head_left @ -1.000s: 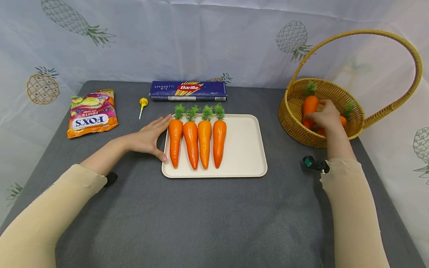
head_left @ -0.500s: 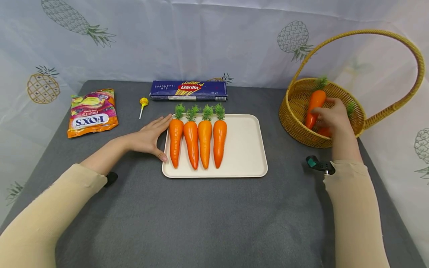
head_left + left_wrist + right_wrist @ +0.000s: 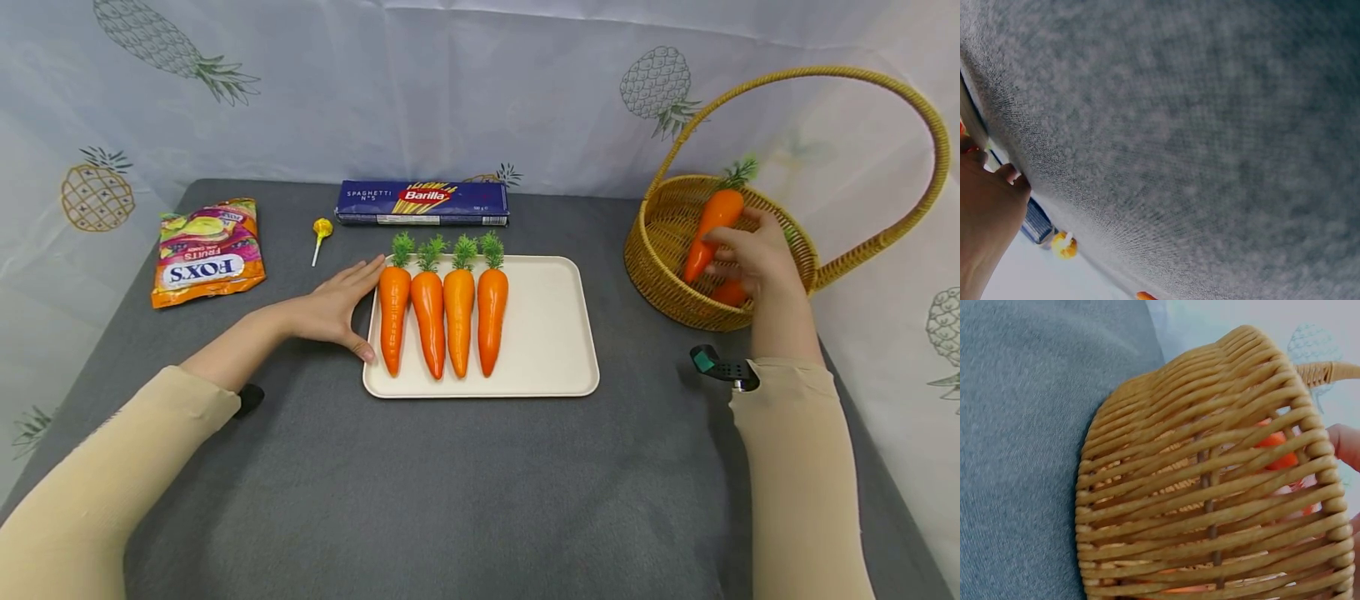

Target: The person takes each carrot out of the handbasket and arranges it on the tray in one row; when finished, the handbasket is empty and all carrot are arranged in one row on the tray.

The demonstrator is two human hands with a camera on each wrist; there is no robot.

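Observation:
My right hand (image 3: 759,252) reaches into the wicker basket (image 3: 660,292) and pinches an orange carrot (image 3: 715,223) with a green leafy top, tilted with its tip low. Another carrot (image 3: 729,292) lies deeper in the basket, partly behind the hand. In the right wrist view the basket's woven side (image 3: 1210,487) hides most of the hand. My left hand (image 3: 330,307) has its fingers spread along the left edge of a cream tray (image 3: 551,333). Several carrots (image 3: 459,321) lie side by side on that tray, tops toward the back.
Behind the tray lies a blue spaghetti box (image 3: 422,204). A yellow lollipop (image 3: 322,233) and a bag of fruit candy (image 3: 207,254) are at the back left. The basket's tall handle (image 3: 847,75) arches over its opening. A patterned cloth (image 3: 525,92) hangs behind the grey table.
My right hand has shifted right and raised the carrot within the basket, tilting its leafy top to the right. The left hand and the tray stay in place.

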